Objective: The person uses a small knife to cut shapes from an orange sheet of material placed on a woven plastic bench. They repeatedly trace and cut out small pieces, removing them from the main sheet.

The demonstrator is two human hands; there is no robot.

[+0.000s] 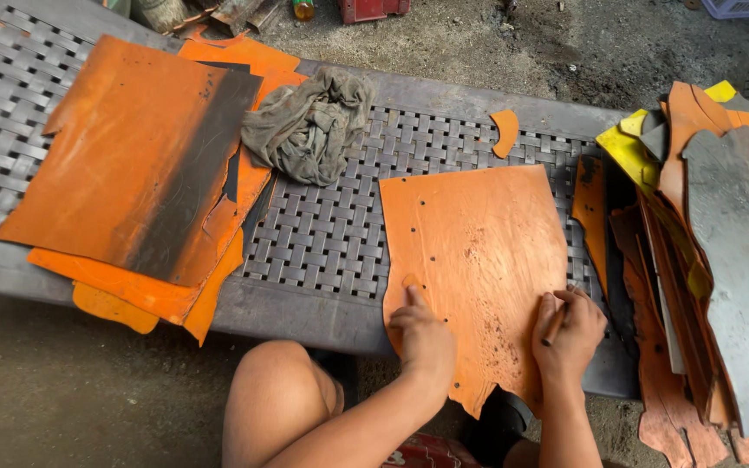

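At centre-right of the woven grey surface [322, 234], lying flat: an orange leather sheet [478, 251], dotted with small punched holes along its left side and overhanging the near edge toward 6 o'clock. Long axis running roughly 12 to 6 o'clock, straight top edge facing 12, ragged notched end pointing at the person's knees.

Pressing down on the sheet's lower-left part: left hand [422, 334], fingers curled loosely, index finger extended toward 12 o'clock beside a hole, holding nothing, only pinning the leather. Resting on the lower-right edge: right hand [569, 334], closed around a thin dark tool [555, 328], apparently a pencil or awl, tip not clearly showing. Both hands touching the sheet, bulk of it spreading from them toward 12 o'clock; right hand sitting nearer the sheet's right border, left hand nearer the row of holes.

Elsewhere: a stack of orange sheets with a dark-stained one on top [140, 165] at 9 to 10 o'clock, well apart; a crumpled grey rag [309, 126] at 11 o'clock; a small curved orange offcut [505, 132] at 12 o'clock just beyond the sheet; a heap of orange, yellow and grey hides [704, 260] at 3 o'clock, close beside the right hand.
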